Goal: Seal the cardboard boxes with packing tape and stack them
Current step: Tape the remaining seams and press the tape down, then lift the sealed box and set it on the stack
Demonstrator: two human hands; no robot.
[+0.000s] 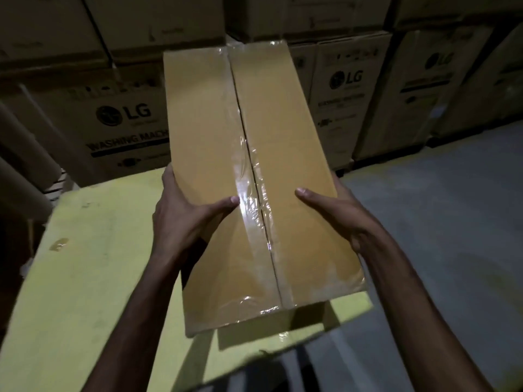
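The box (285,131) is gripped from both long sides. The left hand (181,222) is clamped on the left edge, with the thumb laid flat across the top toward the tape (250,193) and the fingers wrapped down the side wall. The right hand (339,219) mirrors this on the right edge. Both grips are set in the near half, so the far half is left unsupported.

1 strip of clear tape is run along the centre seam and folded over both ends; it is wrinkled around mid-length. The 2 flaps are closed. The box is held over the yellow table (85,278); contact underneath cannot be confirmed. Printed cartons (127,117) are stacked behind.

Probable faults from this state:
1. Far end dropped, caused by the rearward grip and smooth cardboard.
2. Seam lifted, caused by the wrinkled tape being poorly bonded.
3. Stack misaligned, caused by the far edge being hidden during placement.
4. Side walls crushed, caused by excess squeeze.
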